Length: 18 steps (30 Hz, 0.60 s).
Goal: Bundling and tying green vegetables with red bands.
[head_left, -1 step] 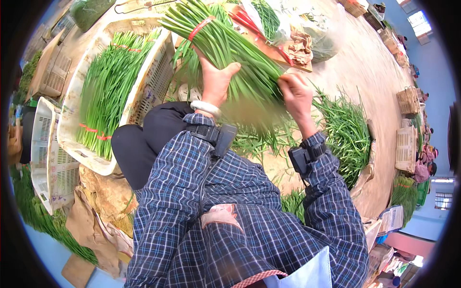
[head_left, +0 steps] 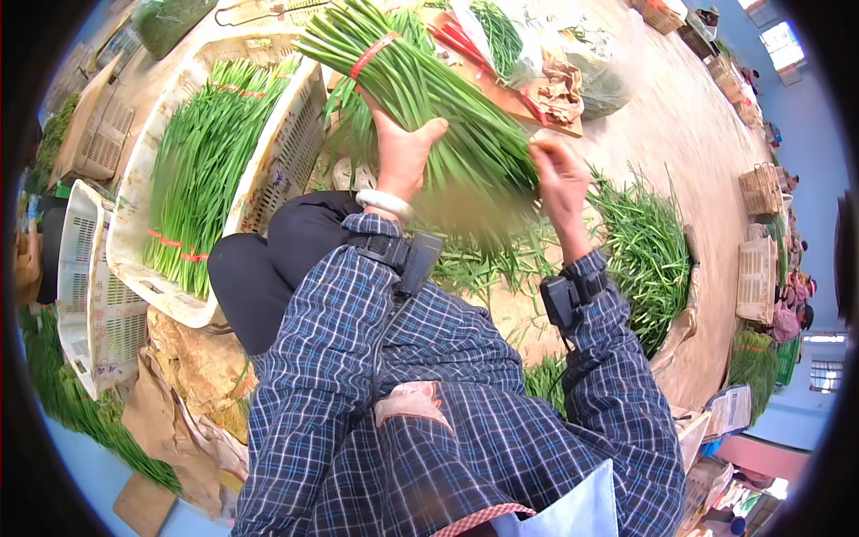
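Observation:
A thick bunch of green chives [head_left: 456,116], bound by a red band [head_left: 372,55], lies slantwise in front of me. My left hand [head_left: 403,148] is closed round its underside with the thumb on top. At the bunch's right, leafy end, my right hand [head_left: 559,174] is closed in a pinch on chive leaves at the edge; the exact strands are hard to make out. Leaf tips below the bunch are blurred. To the right of my right hand is a heap of loose chives [head_left: 646,251].
A white plastic crate [head_left: 179,300] at left holds banded chives [head_left: 210,161]. Another white crate [head_left: 79,286] leans beyond it. Ahead, a wooden board [head_left: 501,94] carries red strips [head_left: 456,45], crumpled brown paper [head_left: 561,89] and plastic bags. Scattered leaves lie below my hands.
My right hand has shifted slightly to the right, away from the bunch's middle, still pinched. My left hand and the bunch have hardly moved.

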Motion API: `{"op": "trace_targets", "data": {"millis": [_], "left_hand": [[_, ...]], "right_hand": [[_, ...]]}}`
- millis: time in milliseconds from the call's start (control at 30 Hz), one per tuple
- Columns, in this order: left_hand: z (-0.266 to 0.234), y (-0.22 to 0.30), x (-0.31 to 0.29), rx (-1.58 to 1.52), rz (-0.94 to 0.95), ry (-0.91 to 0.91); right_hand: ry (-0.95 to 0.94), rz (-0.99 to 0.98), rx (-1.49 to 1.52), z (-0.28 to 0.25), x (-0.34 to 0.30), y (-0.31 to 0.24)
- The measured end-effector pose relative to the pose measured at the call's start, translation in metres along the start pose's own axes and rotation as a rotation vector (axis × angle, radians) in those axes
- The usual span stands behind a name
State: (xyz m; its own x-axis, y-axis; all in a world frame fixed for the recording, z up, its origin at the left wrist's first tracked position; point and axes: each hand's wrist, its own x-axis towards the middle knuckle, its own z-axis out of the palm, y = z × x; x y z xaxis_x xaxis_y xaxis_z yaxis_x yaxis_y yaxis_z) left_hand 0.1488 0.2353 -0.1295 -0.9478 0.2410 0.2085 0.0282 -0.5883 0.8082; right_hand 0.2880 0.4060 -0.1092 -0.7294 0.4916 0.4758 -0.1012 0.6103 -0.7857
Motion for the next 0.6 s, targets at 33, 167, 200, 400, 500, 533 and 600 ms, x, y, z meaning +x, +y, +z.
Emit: {"op": "trace_targets", "data": {"millis": [33,167,200,400,500,533,600], "left_hand": [[-0.004,0.000,0.001,0.030,0.052,0.017],[-0.001,0.007,0.001,0.302,0.070,0.001],[0.001,0.016,-0.002,0.365,0.090,-0.006],[0.028,0.031,-0.027,0.782,0.108,-0.158],[0.026,0.019,-0.039,0.866,0.156,-0.335],[0.031,0.021,-0.040,0.820,0.230,-0.368],[0.032,0.028,-0.037,1.055,0.346,-0.426]], "right_hand": [[0.091,0.251,0.247,0.002,0.000,-0.006],[-0.313,0.430,-0.201,-0.038,0.001,0.014],[-0.484,0.014,-0.794,-0.042,0.005,0.001],[-0.357,0.097,-0.336,-0.007,0.056,-0.064],[-0.375,0.290,0.083,0.022,0.062,-0.080],[-0.271,0.389,0.258,0.021,0.057,-0.072],[-0.205,0.365,0.447,0.014,0.053,-0.046]]}}
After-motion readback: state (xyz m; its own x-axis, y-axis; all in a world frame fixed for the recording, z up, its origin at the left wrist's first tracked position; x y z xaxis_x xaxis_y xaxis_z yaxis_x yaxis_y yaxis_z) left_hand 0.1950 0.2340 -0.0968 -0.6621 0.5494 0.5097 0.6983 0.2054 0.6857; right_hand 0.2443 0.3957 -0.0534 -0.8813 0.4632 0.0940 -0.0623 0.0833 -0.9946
